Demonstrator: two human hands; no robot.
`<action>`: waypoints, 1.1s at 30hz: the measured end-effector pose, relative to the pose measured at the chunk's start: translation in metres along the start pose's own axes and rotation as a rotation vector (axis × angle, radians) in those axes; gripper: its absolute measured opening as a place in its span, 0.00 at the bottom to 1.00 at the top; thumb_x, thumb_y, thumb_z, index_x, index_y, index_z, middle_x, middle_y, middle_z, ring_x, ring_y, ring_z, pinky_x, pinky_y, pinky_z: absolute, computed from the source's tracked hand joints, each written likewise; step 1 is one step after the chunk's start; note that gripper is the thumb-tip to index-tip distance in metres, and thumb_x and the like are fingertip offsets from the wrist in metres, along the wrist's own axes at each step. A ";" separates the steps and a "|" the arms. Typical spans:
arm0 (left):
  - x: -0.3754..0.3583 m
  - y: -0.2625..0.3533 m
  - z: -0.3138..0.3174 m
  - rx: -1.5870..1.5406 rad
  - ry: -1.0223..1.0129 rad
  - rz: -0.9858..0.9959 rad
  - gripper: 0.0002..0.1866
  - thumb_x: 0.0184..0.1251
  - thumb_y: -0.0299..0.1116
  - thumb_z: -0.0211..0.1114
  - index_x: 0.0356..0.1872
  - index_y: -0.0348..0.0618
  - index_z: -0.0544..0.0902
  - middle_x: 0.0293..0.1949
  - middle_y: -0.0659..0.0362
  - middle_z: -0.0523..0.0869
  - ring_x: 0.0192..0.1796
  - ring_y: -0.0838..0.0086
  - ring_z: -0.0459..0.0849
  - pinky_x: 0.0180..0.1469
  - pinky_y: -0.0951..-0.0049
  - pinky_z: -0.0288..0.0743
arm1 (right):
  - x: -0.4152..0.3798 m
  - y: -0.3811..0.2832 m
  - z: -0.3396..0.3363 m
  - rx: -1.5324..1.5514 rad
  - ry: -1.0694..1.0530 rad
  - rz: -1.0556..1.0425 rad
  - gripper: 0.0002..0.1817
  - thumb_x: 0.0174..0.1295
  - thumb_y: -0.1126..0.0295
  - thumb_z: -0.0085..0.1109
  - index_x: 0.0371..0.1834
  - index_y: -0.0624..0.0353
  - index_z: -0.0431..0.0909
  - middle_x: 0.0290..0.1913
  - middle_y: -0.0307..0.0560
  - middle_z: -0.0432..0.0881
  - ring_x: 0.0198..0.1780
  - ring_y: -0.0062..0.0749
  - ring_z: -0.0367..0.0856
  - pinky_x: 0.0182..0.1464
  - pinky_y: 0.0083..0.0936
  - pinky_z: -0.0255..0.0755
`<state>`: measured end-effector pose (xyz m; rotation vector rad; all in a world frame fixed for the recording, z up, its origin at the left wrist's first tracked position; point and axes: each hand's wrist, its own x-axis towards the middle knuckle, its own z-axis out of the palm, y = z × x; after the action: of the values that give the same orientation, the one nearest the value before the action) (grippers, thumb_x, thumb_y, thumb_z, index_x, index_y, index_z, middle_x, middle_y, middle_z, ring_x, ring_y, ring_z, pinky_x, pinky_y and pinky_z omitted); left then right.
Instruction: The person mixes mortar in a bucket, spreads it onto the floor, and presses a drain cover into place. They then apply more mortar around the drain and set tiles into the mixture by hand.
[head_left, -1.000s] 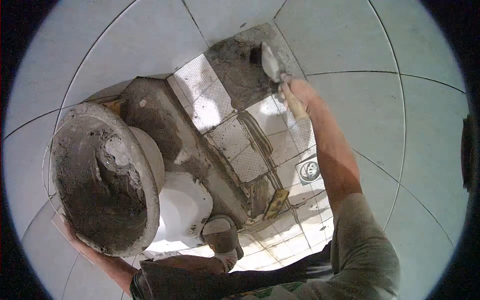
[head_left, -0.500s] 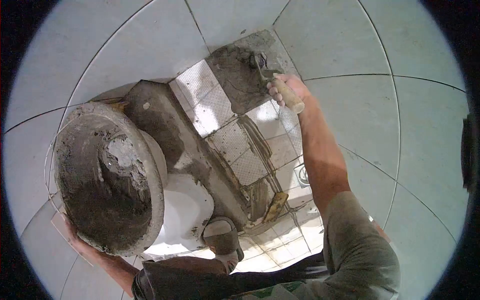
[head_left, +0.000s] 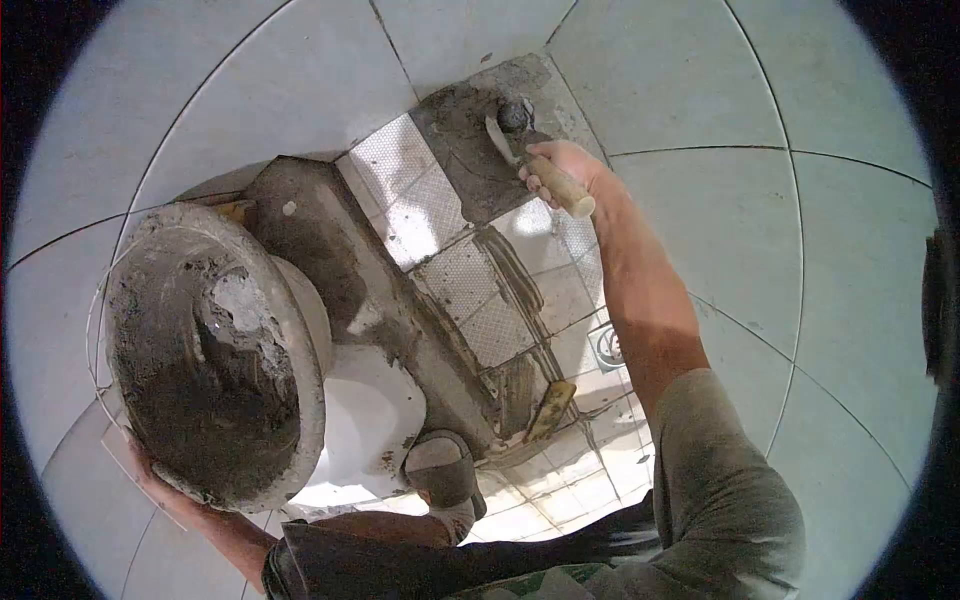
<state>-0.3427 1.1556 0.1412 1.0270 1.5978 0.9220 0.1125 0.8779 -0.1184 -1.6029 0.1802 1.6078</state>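
Note:
My right hand is closed round the pale handle of a trowel. Its blade lies low over a patch of wet grey mortar in the floor corner. Just beyond the blade, a dark round spot shows in the mortar. At the lower left, my left hand grips the outside of a mortar-caked bucket, its fingers partly hidden behind it. The bucket tilts so its mouth faces me, with grey mortar inside.
A mortar-smeared ledge runs diagonally beside the textured floor tiles. A yellowish block rests on the floor. Under the bucket is a white rounded surface. A shod foot stands beside it. Large tiled walls enclose the corner.
My right hand has moved slightly left with the trowel, and the blade has swung left across the mortar. The dark round spot shows more fully. My left hand and the bucket have hardly moved.

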 end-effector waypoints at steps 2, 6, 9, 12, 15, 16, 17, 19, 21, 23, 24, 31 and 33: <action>0.000 0.000 -0.002 0.078 -0.003 0.034 0.27 0.73 0.47 0.48 0.59 0.33 0.75 0.57 0.50 0.78 0.57 0.61 0.78 0.60 0.61 0.70 | -0.008 -0.006 0.006 0.000 0.057 0.069 0.17 0.71 0.56 0.41 0.31 0.56 0.72 0.16 0.33 0.71 0.12 0.21 0.67 0.12 0.19 0.62; 0.001 -0.002 -0.002 0.057 0.026 0.066 0.27 0.73 0.46 0.47 0.59 0.33 0.75 0.57 0.50 0.78 0.58 0.61 0.77 0.59 0.61 0.70 | -0.043 -0.009 0.015 -0.504 0.169 -0.259 0.18 0.71 0.56 0.42 0.32 0.57 0.73 0.17 0.34 0.72 0.13 0.22 0.68 0.13 0.21 0.62; 0.001 -0.001 -0.003 0.079 0.065 0.024 0.27 0.73 0.46 0.47 0.59 0.33 0.75 0.57 0.51 0.79 0.57 0.62 0.78 0.59 0.62 0.70 | -0.059 -0.014 0.002 -0.158 0.134 -0.048 0.18 0.71 0.57 0.44 0.33 0.59 0.75 0.18 0.36 0.72 0.13 0.23 0.69 0.15 0.21 0.62; 0.011 -0.003 -0.010 0.014 0.041 0.019 0.27 0.73 0.46 0.48 0.60 0.33 0.75 0.57 0.51 0.79 0.57 0.62 0.78 0.59 0.62 0.70 | -0.052 -0.019 -0.015 -0.350 0.219 -0.001 0.19 0.71 0.57 0.44 0.32 0.60 0.76 0.18 0.37 0.73 0.13 0.22 0.69 0.16 0.23 0.63; 0.022 -0.004 -0.025 0.035 0.014 -0.008 0.27 0.73 0.47 0.48 0.60 0.34 0.75 0.57 0.51 0.78 0.57 0.62 0.78 0.59 0.63 0.70 | -0.034 -0.026 -0.019 -0.460 0.150 -0.075 0.19 0.71 0.58 0.44 0.30 0.60 0.76 0.18 0.37 0.74 0.12 0.23 0.67 0.16 0.24 0.64; 0.011 -0.001 -0.015 0.072 0.027 0.027 0.27 0.73 0.47 0.48 0.60 0.33 0.75 0.57 0.51 0.79 0.56 0.62 0.78 0.59 0.63 0.71 | -0.034 -0.035 -0.015 -0.514 0.174 -0.074 0.18 0.71 0.58 0.44 0.29 0.60 0.75 0.19 0.37 0.74 0.13 0.23 0.68 0.17 0.25 0.64; 0.003 0.000 -0.006 0.107 0.040 0.062 0.27 0.73 0.47 0.48 0.59 0.33 0.75 0.57 0.51 0.79 0.56 0.62 0.78 0.59 0.63 0.71 | -0.031 -0.041 -0.014 -0.570 0.200 -0.075 0.18 0.70 0.59 0.44 0.29 0.60 0.75 0.19 0.36 0.74 0.14 0.24 0.68 0.17 0.26 0.64; -0.007 0.000 0.004 0.081 0.027 0.051 0.27 0.73 0.47 0.49 0.59 0.33 0.75 0.56 0.51 0.79 0.56 0.62 0.79 0.59 0.63 0.71 | -0.009 -0.044 -0.021 -0.652 0.161 -0.114 0.17 0.69 0.61 0.44 0.29 0.60 0.75 0.19 0.37 0.74 0.15 0.24 0.69 0.17 0.26 0.64; -0.010 0.001 0.008 0.053 0.009 0.042 0.27 0.73 0.47 0.49 0.59 0.33 0.75 0.56 0.51 0.79 0.55 0.61 0.79 0.59 0.63 0.71 | 0.018 -0.050 -0.031 -0.731 0.126 -0.156 0.15 0.68 0.62 0.44 0.29 0.59 0.75 0.19 0.37 0.74 0.15 0.24 0.70 0.18 0.26 0.64; -0.010 0.000 0.008 0.061 0.028 0.074 0.27 0.73 0.47 0.50 0.59 0.33 0.75 0.56 0.50 0.79 0.55 0.61 0.79 0.59 0.63 0.72 | 0.040 -0.061 -0.037 -0.706 -0.039 0.037 0.11 0.65 0.66 0.44 0.29 0.58 0.75 0.19 0.37 0.74 0.17 0.25 0.70 0.19 0.26 0.65; -0.012 0.002 0.012 0.062 0.030 0.077 0.27 0.73 0.47 0.50 0.59 0.33 0.75 0.56 0.50 0.79 0.55 0.61 0.79 0.59 0.63 0.72 | 0.033 -0.062 -0.029 -0.706 -0.042 0.034 0.11 0.65 0.66 0.44 0.29 0.58 0.75 0.19 0.37 0.74 0.17 0.25 0.70 0.19 0.26 0.65; -0.007 0.001 0.005 0.037 0.032 0.041 0.27 0.72 0.47 0.52 0.58 0.31 0.76 0.56 0.50 0.79 0.55 0.62 0.79 0.59 0.63 0.71 | 0.003 -0.102 -0.004 -1.035 -0.060 0.181 0.08 0.63 0.69 0.46 0.35 0.58 0.75 0.29 0.41 0.79 0.25 0.28 0.74 0.25 0.29 0.70; 0.000 0.002 0.002 0.054 0.033 0.039 0.27 0.72 0.47 0.53 0.58 0.31 0.76 0.56 0.50 0.79 0.55 0.62 0.79 0.59 0.63 0.71 | -0.004 -0.102 -0.005 -1.083 -0.053 0.170 0.09 0.63 0.67 0.46 0.35 0.58 0.76 0.30 0.42 0.79 0.26 0.29 0.75 0.26 0.31 0.71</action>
<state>-0.3406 1.1560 0.1428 1.0892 1.6430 0.9307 0.1796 0.9382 -0.0705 -2.3538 -0.7251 2.0188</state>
